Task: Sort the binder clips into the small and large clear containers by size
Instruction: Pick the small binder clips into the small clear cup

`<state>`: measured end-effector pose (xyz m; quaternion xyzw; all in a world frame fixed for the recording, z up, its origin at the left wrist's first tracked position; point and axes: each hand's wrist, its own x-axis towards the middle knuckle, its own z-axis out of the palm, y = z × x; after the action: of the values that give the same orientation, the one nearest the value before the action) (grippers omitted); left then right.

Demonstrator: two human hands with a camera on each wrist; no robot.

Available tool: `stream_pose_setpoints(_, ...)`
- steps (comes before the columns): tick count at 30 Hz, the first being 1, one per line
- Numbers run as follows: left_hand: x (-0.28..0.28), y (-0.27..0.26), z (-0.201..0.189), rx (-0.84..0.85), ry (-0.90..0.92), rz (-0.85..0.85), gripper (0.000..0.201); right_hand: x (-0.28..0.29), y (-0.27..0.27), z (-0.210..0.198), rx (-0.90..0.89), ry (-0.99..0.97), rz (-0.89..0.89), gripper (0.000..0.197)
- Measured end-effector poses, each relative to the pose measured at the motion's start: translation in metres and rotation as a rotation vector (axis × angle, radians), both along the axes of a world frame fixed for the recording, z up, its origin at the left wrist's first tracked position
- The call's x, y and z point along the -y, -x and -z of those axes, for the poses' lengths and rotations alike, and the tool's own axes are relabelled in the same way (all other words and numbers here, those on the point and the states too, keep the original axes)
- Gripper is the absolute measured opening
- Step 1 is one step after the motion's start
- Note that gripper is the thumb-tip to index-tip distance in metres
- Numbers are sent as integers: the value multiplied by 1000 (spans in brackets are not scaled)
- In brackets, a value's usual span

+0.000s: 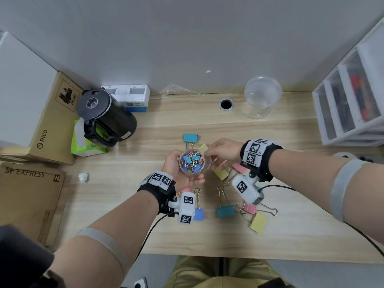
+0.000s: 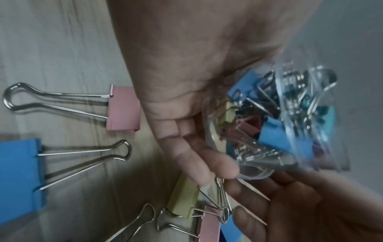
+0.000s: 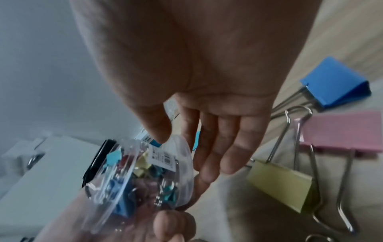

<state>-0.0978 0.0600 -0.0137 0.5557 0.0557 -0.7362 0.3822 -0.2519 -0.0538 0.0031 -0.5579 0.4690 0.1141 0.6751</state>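
Clear plastic, the small container [image 1: 192, 162] of small clips sat mid-frame, cupped in my left hand [image 1: 180, 173]; my right hand [image 1: 223, 151] pinched its rim. Large clips [image 1: 225, 210] lay lower right.

You face a pale wooden desk [image 1: 291, 235] against a grey wall [image 1: 187, 38]; drawers [image 1: 353, 100] at two o'clock, cardboard boxes [image 1: 52, 121] at nine.

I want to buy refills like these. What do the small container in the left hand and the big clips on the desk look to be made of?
Small container: probably clear glossy plastic; the clips inside show through. Large binder clips: matte painted bodies, likely metal, with shiny wire handles that glint.
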Motion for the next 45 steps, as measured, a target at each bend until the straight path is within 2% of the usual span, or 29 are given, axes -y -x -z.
stream_pose_setpoints(4,-3,3,-1,-11,6,9,55,-4,5,0,99,-86,140,20)
stream_pose_setpoints(8,-6,4,1,-10,-6,-15,55,-6,10,-4,185,-202,285,27)
stream_pose_setpoints(12,-9,7,4,-21,10,-19,55,-11,14,-15,259,-98,151,21)
stream_pose_setpoints(15,-11,10,8,-21,2,-27,56,-18,12,-19,277,173,-4,29)
stream_pose_setpoints(21,-14,11,13,-7,-18,-47,49,-35,2,-21,178,751,-403,56)
stream_pose_setpoints(25,-14,9,15,7,-8,-45,45,-39,-3,-20,135,906,-543,81)
stream_pose_setpoints(28,-18,8,16,-6,0,-15,44,-43,-7,-23,12,993,-674,78)
stream_pose_setpoints(33,-15,8,11,-2,20,31,41,-50,-9,-25,-208,1058,-607,73)
stream_pose_setpoints(37,-8,2,6,6,51,47,41,-52,-10,-21,-264,1035,-506,78)
stream_pose_setpoints(42,-7,4,7,22,48,73,41,-54,-9,-24,-361,976,-514,68)
stream_pose_setpoints(45,-8,8,10,28,38,87,42,-55,-5,-22,-361,957,-515,65)
